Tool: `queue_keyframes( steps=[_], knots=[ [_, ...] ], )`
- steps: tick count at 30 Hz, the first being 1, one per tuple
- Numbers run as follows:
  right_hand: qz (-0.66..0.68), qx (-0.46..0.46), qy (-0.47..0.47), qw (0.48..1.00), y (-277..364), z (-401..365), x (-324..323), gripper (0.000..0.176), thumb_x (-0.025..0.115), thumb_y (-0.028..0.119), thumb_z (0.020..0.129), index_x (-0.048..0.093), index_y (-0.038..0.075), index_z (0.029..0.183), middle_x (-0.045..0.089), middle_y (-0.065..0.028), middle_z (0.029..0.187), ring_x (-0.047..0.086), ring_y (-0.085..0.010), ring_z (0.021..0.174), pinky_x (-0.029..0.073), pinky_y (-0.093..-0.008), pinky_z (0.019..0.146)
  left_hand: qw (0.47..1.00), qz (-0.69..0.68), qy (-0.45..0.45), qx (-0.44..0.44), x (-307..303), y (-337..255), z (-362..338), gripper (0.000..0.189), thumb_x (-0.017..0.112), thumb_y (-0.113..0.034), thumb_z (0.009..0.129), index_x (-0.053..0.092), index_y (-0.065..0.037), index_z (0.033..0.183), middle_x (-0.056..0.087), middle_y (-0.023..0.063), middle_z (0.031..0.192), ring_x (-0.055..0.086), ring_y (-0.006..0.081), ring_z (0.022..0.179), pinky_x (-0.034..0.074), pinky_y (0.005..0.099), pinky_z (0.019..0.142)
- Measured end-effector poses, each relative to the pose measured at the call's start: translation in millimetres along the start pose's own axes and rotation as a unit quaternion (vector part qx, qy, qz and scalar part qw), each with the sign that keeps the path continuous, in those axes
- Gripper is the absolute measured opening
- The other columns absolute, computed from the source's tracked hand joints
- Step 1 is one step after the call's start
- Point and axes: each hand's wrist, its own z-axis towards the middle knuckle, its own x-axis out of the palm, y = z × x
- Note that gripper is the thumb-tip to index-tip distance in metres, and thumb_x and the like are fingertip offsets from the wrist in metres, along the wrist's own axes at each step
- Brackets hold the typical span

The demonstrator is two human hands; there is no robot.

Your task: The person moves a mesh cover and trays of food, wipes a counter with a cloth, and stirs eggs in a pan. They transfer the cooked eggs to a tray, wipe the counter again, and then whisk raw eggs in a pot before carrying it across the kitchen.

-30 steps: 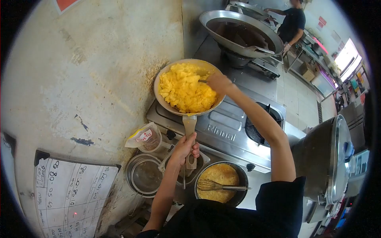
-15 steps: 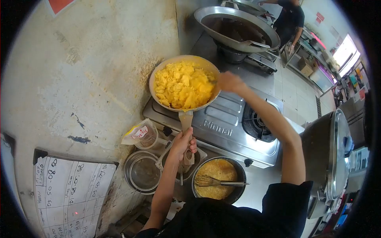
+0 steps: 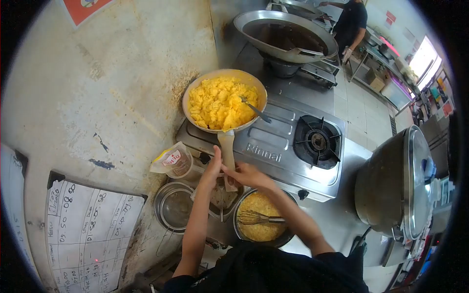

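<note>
At the stove's wall side, above the front ledge: both of my hands are together at the handle (image 3: pixel 226 146) of a frying pan (image 3: pixel 262 94). Left hand (image 3: pixel 210 170) on the handle's wall side, fingers extended, not wrapped round it. Right hand (image 3: pixel 245 175) comes from the other side, fingers across the lower handle toward my left palm; cannot tell whether they grip it.

Pan sits over the wall-side end of the steel stove (image 3: pixel 273 141), handle toward me. Inside, a heap of yellow scrambled egg (image 3: pixel 217 101). A metal utensil (image 3: pixel 259 112) stands in it at a slant, its grip out over the rim. Open burner (image 3: pixel 317 140) on the stove's other side, nothing on it.

Nearer me, a dark pot (image 3: pixel 289 238) of yellow mixture (image 3: pixel 256 201), a wire whisk (image 3: pixel 259 218) lying across. Beside it, partly under my hands, a squarish metal container (image 3: pixel 238 200); then round metal bowls (image 3: pixel 159 207) by the wall, and a clear tub (image 3: pixel 181 171) with a printed bag.

Beyond the pan: wide wok (image 3: pixel 242 27), dark liquid inside. Large lidded pot (image 3: pixel 381 183) off to my right. Co-worker (image 3: pixel 351 24) stands farther back.
</note>
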Motion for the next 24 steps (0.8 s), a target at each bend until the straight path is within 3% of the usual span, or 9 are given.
queue_keyframes(
  steps=[1, 3, 4, 6, 8, 13, 19, 23, 24],
  knots=[
    [0.001, -0.005, -0.004, 1.000, 2.2, 3.3, 8.8, 0.037, 0.051, 0.036, 0.081, 0.050, 0.001, 0.091, 0.056, -0.0091, 0.070, 0.055, -0.0205, 0.057, 0.044, -0.0317, 0.051, 1.000, 0.004, 0.001, 0.005, 2.9, -12.1, -6.3, 0.074, 0.017, -0.065, 0.078, 0.048, -0.003, 0.105, 0.052, 0.0058, 0.066, 0.052, 0.0161, 0.068, 0.043, 0.0313, 0.058],
    [0.425, 0.049, 0.013, 0.904, 6.8, 6.4, 26.0, 0.026, 0.055, 0.031, 0.080, 0.049, 0.006, 0.081, 0.050, -0.0029, 0.062, 0.048, -0.0115, 0.050, 0.039, -0.0239, 0.043, 0.991, -0.090, 0.068, -0.075, 6.2, -34.3, -21.9, 0.075, 0.019, -0.067, 0.077, 0.049, -0.003, 0.103, 0.053, 0.0077, 0.071, 0.053, 0.0180, 0.068, 0.044, 0.0290, 0.059],
    [0.428, 0.040, 0.012, 0.903, 2.0, 14.4, 26.5, 0.026, 0.055, 0.031, 0.080, 0.049, 0.006, 0.081, 0.050, -0.0029, 0.062, 0.048, -0.0115, 0.050, 0.039, -0.0239, 0.043, 0.965, -0.108, 0.224, -0.085, -13.6, -36.8, -5.5, 0.066, 0.026, -0.061, 0.080, 0.050, -0.002, 0.100, 0.055, 0.0098, 0.076, 0.055, 0.0208, 0.072, 0.046, 0.0305, 0.064],
    [0.565, -0.009, 0.029, 0.825, -13.6, 27.3, 26.3, 0.013, 0.054, 0.019, 0.080, 0.043, 0.012, 0.077, 0.039, 0.0006, 0.057, 0.037, -0.0086, 0.042, 0.031, -0.0208, 0.036, 0.963, -0.156, 0.213, -0.049, 8.4, -34.2, -19.6, 0.057, 0.032, -0.054, 0.081, 0.051, -0.002, 0.096, 0.055, 0.0095, 0.075, 0.056, 0.0221, 0.074, 0.046, 0.0312, 0.066],
    [0.585, -0.018, 0.014, 0.811, -3.3, 2.1, 16.9, 0.012, 0.052, 0.013, 0.080, 0.040, 0.014, 0.078, 0.036, 0.0014, 0.057, 0.034, -0.0074, 0.041, 0.028, -0.0198, 0.035, 0.946, -0.303, 0.111, 0.018, 45.5, -30.9, -32.2, 0.033, 0.048, -0.034, 0.082, 0.052, -0.002, 0.083, 0.055, 0.0088, 0.075, 0.056, 0.0245, 0.076, 0.047, 0.0321, 0.071],
    [0.493, -0.034, -0.121, 0.861, 28.9, -131.4, 29.6, 0.014, 0.047, 0.008, 0.077, 0.039, 0.008, 0.066, 0.039, 0.0007, 0.058, 0.037, -0.0061, 0.045, 0.027, -0.0198, 0.035, 0.906, -0.376, 0.188, 0.056, 99.8, -5.4, -116.4, 0.024, 0.048, -0.029, 0.082, 0.050, -0.005, 0.078, 0.055, 0.0085, 0.076, 0.056, 0.0231, 0.076, 0.047, 0.0321, 0.069],
    [0.466, -0.120, -0.076, 0.873, 17.4, -297.9, 78.8, 0.010, 0.047, 0.010, 0.077, 0.041, 0.005, 0.071, 0.038, 0.0006, 0.054, 0.038, -0.0053, 0.044, 0.027, -0.0193, 0.035, 0.902, -0.335, 0.272, 0.034, 169.1, 19.6, -267.7, 0.022, 0.045, -0.029, 0.084, 0.047, -0.007, 0.082, 0.049, 0.0032, 0.075, 0.051, 0.0183, 0.076, 0.044, 0.0299, 0.071],
    [0.391, -0.174, -0.192, 0.883, 29.8, -405.3, 126.5, 0.027, 0.045, 0.017, 0.080, 0.036, 0.010, 0.056, 0.034, 0.0034, 0.049, 0.035, -0.0053, 0.040, 0.024, -0.0208, 0.034, 0.896, -0.245, 0.347, 0.130, 205.2, 26.9, -362.4, 0.026, 0.042, -0.029, 0.086, 0.046, -0.004, 0.087, 0.045, 0.0042, 0.077, 0.049, 0.0161, 0.073, 0.042, 0.0287, 0.068],
    [0.386, -0.196, -0.220, 0.874, 25.6, -420.7, 135.8, 0.023, 0.046, 0.017, 0.079, 0.039, 0.008, 0.059, 0.036, 0.0032, 0.048, 0.039, -0.0068, 0.040, 0.027, -0.0205, 0.035, 0.889, -0.153, 0.325, 0.285, 218.4, 37.0, -386.6, 0.026, 0.040, -0.028, 0.085, 0.044, -0.003, 0.091, 0.044, 0.0044, 0.079, 0.047, 0.0152, 0.075, 0.041, 0.0286, 0.067]
  ],
)
